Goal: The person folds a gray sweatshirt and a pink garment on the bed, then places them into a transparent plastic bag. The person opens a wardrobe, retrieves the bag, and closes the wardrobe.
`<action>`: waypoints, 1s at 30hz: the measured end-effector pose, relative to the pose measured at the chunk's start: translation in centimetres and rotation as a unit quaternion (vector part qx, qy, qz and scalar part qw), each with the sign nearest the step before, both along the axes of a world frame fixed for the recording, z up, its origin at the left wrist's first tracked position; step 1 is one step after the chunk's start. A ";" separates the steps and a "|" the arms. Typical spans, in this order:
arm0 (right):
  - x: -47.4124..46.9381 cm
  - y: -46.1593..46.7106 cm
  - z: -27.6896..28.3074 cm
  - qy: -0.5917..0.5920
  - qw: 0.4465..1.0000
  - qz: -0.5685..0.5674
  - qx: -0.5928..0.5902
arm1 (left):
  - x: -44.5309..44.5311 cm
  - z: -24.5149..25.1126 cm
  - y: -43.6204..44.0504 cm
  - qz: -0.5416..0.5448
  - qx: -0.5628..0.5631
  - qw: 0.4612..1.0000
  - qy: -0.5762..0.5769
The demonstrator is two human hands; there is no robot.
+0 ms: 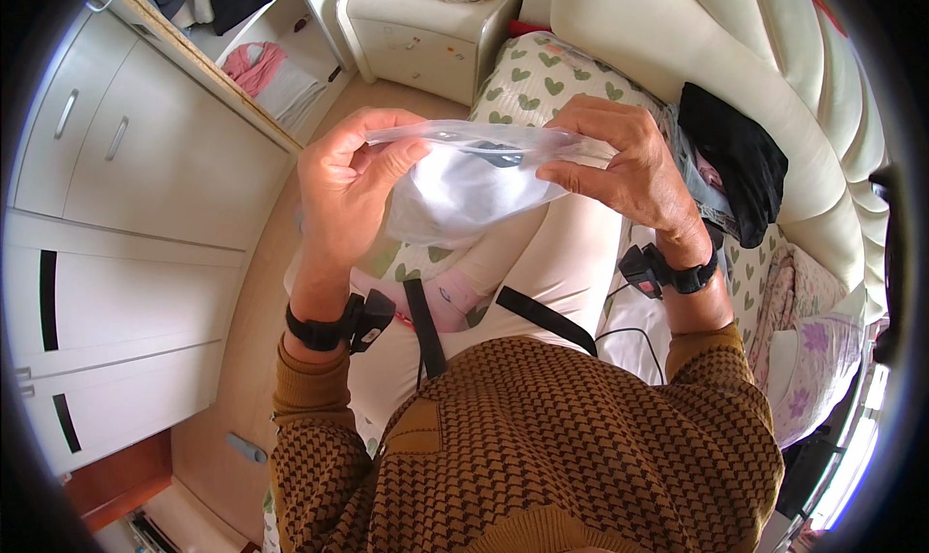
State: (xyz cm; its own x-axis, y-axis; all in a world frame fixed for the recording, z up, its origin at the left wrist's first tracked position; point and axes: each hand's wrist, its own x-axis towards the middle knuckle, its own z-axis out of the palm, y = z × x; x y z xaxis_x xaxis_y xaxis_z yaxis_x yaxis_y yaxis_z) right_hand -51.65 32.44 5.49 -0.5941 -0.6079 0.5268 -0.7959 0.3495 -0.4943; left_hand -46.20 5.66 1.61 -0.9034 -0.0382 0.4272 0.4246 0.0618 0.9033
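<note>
A translucent plastic bag (464,190) hangs above my lap, its top edge stretched between both hands. White material and a small dark patch show through it; I cannot tell what they are. My left hand (355,175) pinches the bag's left top corner between thumb and fingers. At the right end, my right hand (617,154) grips the same edge, thumb below and fingers above. Black straps with small devices circle both wrists. Beneath the bag are my legs in pale trousers (566,263) and a pink sock (443,299).
I sit on a bed with a heart-patterned quilt (530,81). Folded clothes and a black garment (733,161) lie to the right by the padded headboard (726,52). A cream nightstand (414,38) stands ahead. White cabinets (145,132) and an open wardrobe shelf with a pink cloth (254,68) are left.
</note>
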 end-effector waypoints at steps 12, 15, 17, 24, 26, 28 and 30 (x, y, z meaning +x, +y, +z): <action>-0.1 0.5 0.5 -0.082 0.996 -0.013 0.030 | 0.0 0.6 1.3 -0.012 -0.025 1.000 -0.013; 0.0 0.3 0.4 -0.038 0.999 0.004 -0.003 | -0.3 0.9 1.6 -0.027 -0.018 0.999 -0.017; -0.1 0.2 0.4 -0.065 0.998 0.006 0.007 | -0.5 1.0 2.1 -0.044 -0.027 0.999 -0.006; -0.4 0.4 0.0 -0.093 0.995 0.015 -0.016 | -0.4 1.0 2.4 -0.075 -0.014 0.997 -0.001; -0.4 0.3 -0.2 -0.101 0.995 0.005 -0.014 | -0.5 0.9 2.3 -0.071 -0.008 0.997 -0.022; -0.3 0.2 -0.3 -0.097 0.995 -0.001 -0.016 | -0.6 0.8 2.3 -0.073 -0.001 0.997 -0.035; -0.2 0.0 -0.4 -0.080 0.997 0.001 -0.016 | -0.7 0.7 2.5 -0.076 0.009 0.996 -0.039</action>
State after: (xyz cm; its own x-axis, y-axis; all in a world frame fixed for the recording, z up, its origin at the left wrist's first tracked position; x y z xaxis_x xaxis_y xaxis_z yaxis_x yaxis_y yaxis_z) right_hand -51.88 32.48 5.06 -0.6709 -0.5934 0.4447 -0.7070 0.3310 -0.6250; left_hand -46.90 8.16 2.32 -0.9300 0.0939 0.3554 0.3558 -0.0132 0.9345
